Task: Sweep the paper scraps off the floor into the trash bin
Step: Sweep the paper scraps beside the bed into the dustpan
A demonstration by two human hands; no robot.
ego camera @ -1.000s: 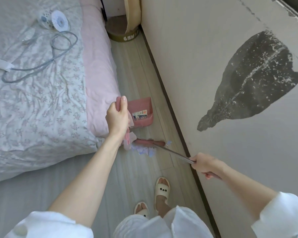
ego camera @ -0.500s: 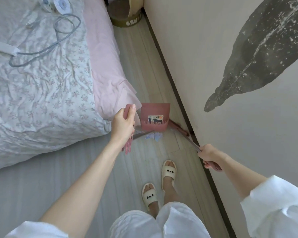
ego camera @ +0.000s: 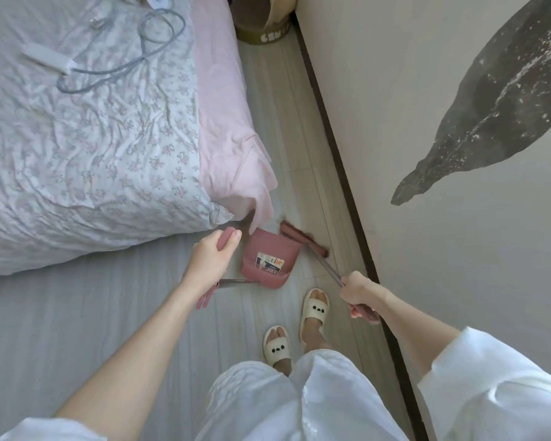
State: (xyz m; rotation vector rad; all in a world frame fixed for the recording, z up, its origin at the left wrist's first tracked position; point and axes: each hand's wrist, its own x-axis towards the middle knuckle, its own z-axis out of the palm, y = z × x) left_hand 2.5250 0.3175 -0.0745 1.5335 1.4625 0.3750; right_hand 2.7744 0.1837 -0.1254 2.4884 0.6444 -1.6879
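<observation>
At the left, a bed (ego camera: 86,148) with a flowered sheet carries a grey cable (ego camera: 118,68) near its top edge, and its pink cover hangs over the corner beside the floor (ego camera: 303,173). The left hand (ego camera: 211,261) is curled round the pink handle (ego camera: 227,239) of the dustpan (ego camera: 269,261), which sits just right of that hand, off the bed's corner (a printed label shows on its face). No paper scraps can be made out on the floor or in the pan. The broom (ego camera: 303,240) head lies behind the dustpan's far right edge. The right hand (ego camera: 360,294) grips the broom's shaft, near the wall's skirting, above two slippered feet (ego camera: 314,308).
</observation>
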